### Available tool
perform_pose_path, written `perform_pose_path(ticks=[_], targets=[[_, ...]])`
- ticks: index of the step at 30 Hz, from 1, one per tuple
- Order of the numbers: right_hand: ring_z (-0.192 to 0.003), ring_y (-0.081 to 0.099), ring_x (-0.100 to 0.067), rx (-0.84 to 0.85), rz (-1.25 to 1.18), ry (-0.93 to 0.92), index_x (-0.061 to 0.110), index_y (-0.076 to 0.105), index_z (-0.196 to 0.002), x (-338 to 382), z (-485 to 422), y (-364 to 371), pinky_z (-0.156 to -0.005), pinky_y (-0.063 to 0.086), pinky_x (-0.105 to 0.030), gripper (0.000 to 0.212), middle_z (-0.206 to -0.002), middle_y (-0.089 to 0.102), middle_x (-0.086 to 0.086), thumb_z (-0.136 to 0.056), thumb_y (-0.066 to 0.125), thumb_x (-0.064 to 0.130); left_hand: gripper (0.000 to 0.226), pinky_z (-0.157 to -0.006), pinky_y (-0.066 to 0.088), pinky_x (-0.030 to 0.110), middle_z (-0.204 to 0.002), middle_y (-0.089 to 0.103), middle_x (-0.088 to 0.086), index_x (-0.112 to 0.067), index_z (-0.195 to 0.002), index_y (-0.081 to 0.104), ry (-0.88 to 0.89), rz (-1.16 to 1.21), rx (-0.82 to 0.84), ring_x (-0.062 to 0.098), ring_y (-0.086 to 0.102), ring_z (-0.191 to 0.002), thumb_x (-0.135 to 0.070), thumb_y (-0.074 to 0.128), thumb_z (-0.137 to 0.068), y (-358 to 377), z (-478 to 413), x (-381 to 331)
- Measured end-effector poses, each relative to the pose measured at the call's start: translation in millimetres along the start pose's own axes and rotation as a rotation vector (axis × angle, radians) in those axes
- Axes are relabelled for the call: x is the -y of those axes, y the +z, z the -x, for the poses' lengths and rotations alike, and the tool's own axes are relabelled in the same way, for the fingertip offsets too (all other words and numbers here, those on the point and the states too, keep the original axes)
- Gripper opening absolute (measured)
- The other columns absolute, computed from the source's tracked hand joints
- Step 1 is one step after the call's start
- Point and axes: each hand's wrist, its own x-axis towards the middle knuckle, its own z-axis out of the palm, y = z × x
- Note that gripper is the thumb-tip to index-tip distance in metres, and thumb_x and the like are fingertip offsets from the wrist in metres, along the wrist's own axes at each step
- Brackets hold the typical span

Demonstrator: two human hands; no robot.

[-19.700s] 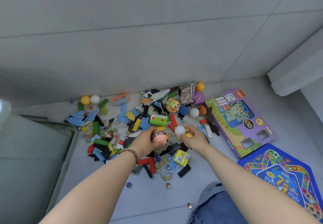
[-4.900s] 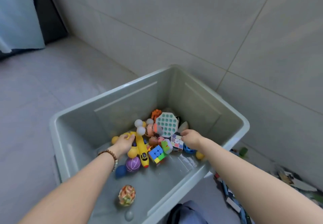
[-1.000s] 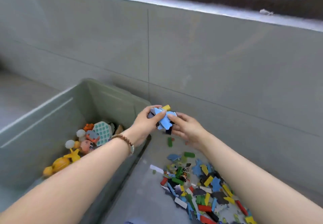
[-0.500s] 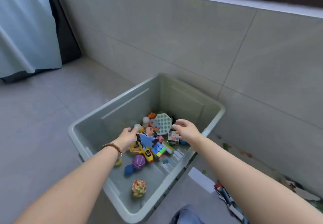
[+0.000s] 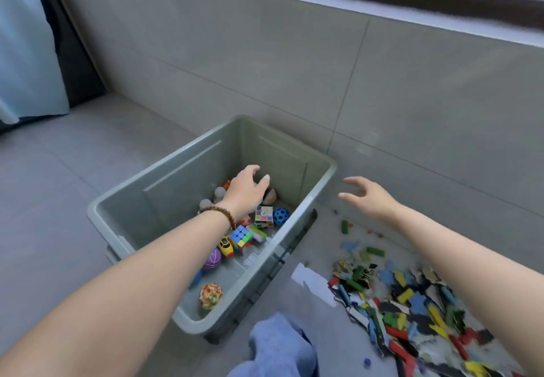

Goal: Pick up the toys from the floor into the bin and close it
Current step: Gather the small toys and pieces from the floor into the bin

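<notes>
1. Over the grey bin (image 5: 176, 191) with the left hand (image 5: 245, 189), fingers relaxed, gripping nothing.
2. Just right of the bin with the right hand (image 5: 369, 197), fingers spread, empty.
3. On the floor, near right: heaped toy pieces (image 5: 412, 297).

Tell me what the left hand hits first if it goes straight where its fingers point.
Probably the far inner wall of the bin: the left hand is over the toys, fingers aimed that way. Depth is unclear.

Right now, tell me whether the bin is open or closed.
Open: nothing covers the bin, its toys show from above, and the left hand hangs over them.
</notes>
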Motion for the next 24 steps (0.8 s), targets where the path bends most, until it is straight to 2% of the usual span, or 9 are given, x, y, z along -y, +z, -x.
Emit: perform_pose_path(ticks=[5,9,14,16,20,24], targets=[[-0.13,0.043,-0.02,-0.013,-0.009,0.088,0.022,0.042,-0.138,-70.1,28.2,-45.1,-0.095,0.041,-0.031,0.061,-0.146,0.04,0.001,-0.085,0.065,0.039,0.047,-0.108,0.031,0.034,-0.141,0.043,0.002,-0.016,-0.138,0.039,0.299,-0.153,0.115,0.02,0.034,-0.133,-0.037,0.043,-0.096,71.2,1.7,-74.3],[-0.134,0.038,-0.021,0.028,-0.037,0.154,0.02,0.039,-0.14,-133.4,39.0,-55.2,-0.106,0.034,-0.034,0.069,-0.148,0.036,0.001,-0.081,0.067,0.043,0.044,-0.106,0.031,0.03,-0.139,0.046,0.002,-0.016,-0.135,0.043,0.404,-0.262,0.263,0.018,0.038,-0.131,-0.037,0.045,-0.096,137.6,-8.0,-90.5],[-0.136,0.035,-0.02,0.143,-0.103,0.253,0.023,0.037,-0.141,-207.8,33.1,-28.8,-0.109,0.033,-0.037,0.075,-0.149,0.034,0.002,-0.078,0.069,0.048,0.057,-0.108,0.031,0.03,-0.148,0.035,0.01,-0.012,-0.142,0.033,0.223,-0.53,0.618,0.023,0.039,-0.132,-0.041,0.045,-0.095,213.2,-25.7,-53.4],[-0.136,0.035,-0.02,0.197,-0.13,0.277,0.023,0.037,-0.14,-232.3,25.8,-8.1,-0.108,0.033,-0.035,0.074,-0.15,0.032,0.001,-0.078,0.069,0.047,0.061,-0.109,0.03,0.03,-0.15,0.032,0.011,-0.011,-0.144,0.031,0.138,-0.62,0.711,0.024,0.036,-0.135,-0.044,0.046,-0.094,233.5,-35.4,-23.7],[-0.134,0.037,-0.019,0.234,-0.173,0.286,0.022,0.042,-0.137,-261.9,2.9,30.9,-0.107,0.033,-0.033,0.069,-0.149,0.035,0.001,-0.078,0.07,0.045,0.063,-0.106,0.031,0.026,-0.15,0.034,0.01,-0.009,-0.143,0.033,-0.034,-0.647,0.736,0.023,0.04,-0.133,-0.042,0.051,-0.093,250.8,-51.2,38.0],[-0.124,0.047,-0.015,0.225,-0.268,0.283,0.025,0.044,-0.135,-273.2,-19.6,56.9,-0.103,0.04,-0.032,0.068,-0.143,0.042,0.007,-0.077,0.07,0.046,0.054,-0.094,0.036,0.019,-0.144,0.04,0.012,-0.007,-0.14,0.035,-0.138,-0.646,0.735,0.024,0.045,-0.128,-0.019,0.056,-0.092,258.7,-55.2,87.8]])
